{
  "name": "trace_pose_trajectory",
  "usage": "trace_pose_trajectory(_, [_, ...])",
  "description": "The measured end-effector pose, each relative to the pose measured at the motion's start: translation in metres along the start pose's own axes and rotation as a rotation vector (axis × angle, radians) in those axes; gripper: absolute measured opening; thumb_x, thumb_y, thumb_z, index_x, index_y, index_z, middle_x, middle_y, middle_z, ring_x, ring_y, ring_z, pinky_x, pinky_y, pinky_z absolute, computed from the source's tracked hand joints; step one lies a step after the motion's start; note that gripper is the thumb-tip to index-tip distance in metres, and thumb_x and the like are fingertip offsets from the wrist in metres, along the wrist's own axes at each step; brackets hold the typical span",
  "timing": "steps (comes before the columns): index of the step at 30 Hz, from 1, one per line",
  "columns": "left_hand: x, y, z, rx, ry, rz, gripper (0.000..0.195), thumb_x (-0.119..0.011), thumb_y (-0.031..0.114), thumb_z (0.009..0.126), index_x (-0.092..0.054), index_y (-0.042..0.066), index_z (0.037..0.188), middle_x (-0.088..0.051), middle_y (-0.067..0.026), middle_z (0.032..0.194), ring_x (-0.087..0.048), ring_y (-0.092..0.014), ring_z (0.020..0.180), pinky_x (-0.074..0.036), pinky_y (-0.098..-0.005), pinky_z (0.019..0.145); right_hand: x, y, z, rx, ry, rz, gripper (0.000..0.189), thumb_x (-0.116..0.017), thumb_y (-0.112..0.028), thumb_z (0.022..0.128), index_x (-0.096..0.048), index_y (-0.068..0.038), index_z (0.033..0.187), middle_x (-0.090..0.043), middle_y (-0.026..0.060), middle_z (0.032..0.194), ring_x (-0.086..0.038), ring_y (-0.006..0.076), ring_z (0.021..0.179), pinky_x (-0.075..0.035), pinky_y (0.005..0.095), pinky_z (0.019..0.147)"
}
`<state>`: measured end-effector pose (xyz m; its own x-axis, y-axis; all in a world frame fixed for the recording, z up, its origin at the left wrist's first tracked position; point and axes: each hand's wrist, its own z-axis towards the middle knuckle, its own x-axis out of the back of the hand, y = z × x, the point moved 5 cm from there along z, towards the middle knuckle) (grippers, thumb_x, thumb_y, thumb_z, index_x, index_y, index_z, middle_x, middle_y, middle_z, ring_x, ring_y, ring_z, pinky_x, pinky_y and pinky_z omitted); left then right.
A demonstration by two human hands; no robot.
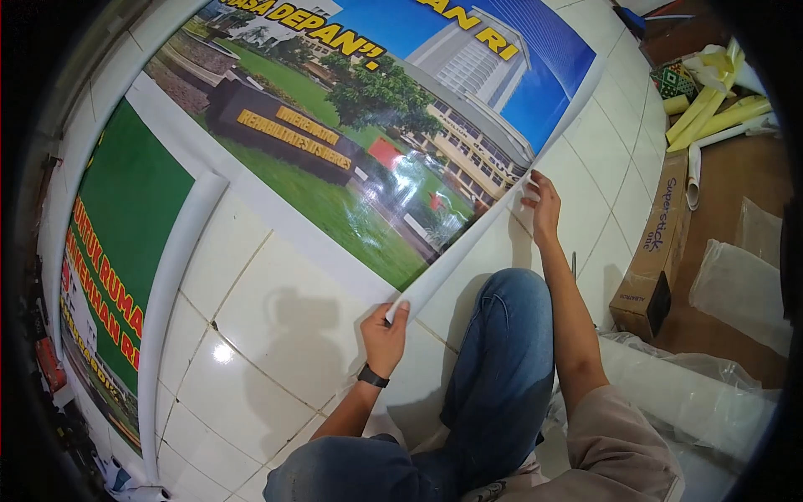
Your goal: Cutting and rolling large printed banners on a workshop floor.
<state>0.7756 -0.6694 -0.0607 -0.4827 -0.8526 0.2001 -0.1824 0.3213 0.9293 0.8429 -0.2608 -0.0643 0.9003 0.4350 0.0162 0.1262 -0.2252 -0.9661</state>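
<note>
A large glossy printed banner (351, 125) with a photo of buildings and lawn lies on the white tiled floor before me. Its near right edge is curled into a narrow white roll (461, 245). My left hand (384, 339), with a dark band at the wrist, pinches the near corner end of that roll. Farther along the same edge, my right hand (543, 207) touches the curled rim with its fingertips, thumb and fingers slightly apart; whether it grips the sheet is hard to tell.
A green banner (135, 182) with a rolled white edge (169, 301) lies at the left. On the right are a long cardboard box (652, 251), crumpled yellow strips (709, 119), a white tube (693, 176), and a plastic-wrapped roll (684, 389) beside my right arm.
</note>
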Motion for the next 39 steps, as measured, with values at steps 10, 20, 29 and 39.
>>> trace_pose_trajectory(10, [0.014, 0.001, 0.02, 0.43, -0.053, -0.288, 0.03, -0.069, 0.021, 0.09, -0.064, -0.003, 0.108, -0.064, -0.0062, 0.088, -0.055, -0.01, 0.075, -0.042, -0.0233, 0.065, -0.077, -0.054, 0.056, 0.857, -0.499, -1.595, 0.064, -0.057, 0.009, 0.073, -0.048, -0.008, 0.133, -0.048, 0.0185, 0.139, -0.036, 0.0367, 0.137, -0.043, 0.049, 0.101])
trace_pose_trajectory(20, [0.023, 0.075, 0.085, -0.46, -0.043, 0.948, 0.063, -0.073, 0.043, 0.078, -0.054, 0.002, 0.123, -0.061, -0.0164, 0.112, -0.057, -0.03, 0.106, -0.038, -0.0489, 0.099, -0.185, -0.066, 0.1, 0.666, -1.028, -2.01, 0.029, -0.062, 0.003, 0.07, -0.071, -0.006, 0.095, -0.062, 0.0191, 0.107, -0.057, 0.0355, 0.109, -0.053, 0.042, 0.086])
trace_pose_trajectory(29, [0.058, 0.029, 0.157, 0.113, -0.467, 0.479, 0.065, -0.062, 0.058, 0.085, -0.061, -0.006, 0.097, -0.067, -0.0238, 0.081, -0.067, -0.038, 0.079, -0.052, -0.0441, 0.073, -0.191, -0.089, 0.08, 0.715, -0.83, -1.89, 0.088, -0.067, 0.012, 0.061, -0.039, -0.006, 0.142, -0.039, 0.0228, 0.144, -0.034, 0.0384, 0.139, -0.042, 0.0381, 0.108])
trace_pose_trajectory(39, [0.055, 0.083, 0.129, -0.464, -0.003, 0.96, 0.076, -0.069, 0.058, 0.076, -0.052, -0.001, 0.122, -0.06, -0.0149, 0.101, -0.056, -0.027, 0.099, -0.043, -0.0401, 0.084, -0.229, -0.072, 0.123, 0.816, -0.743, -2.219, 0.061, -0.063, 0.011, 0.072, -0.051, -0.007, 0.129, -0.046, 0.0121, 0.142, -0.03, 0.0292, 0.143, -0.029, 0.0565, 0.112])
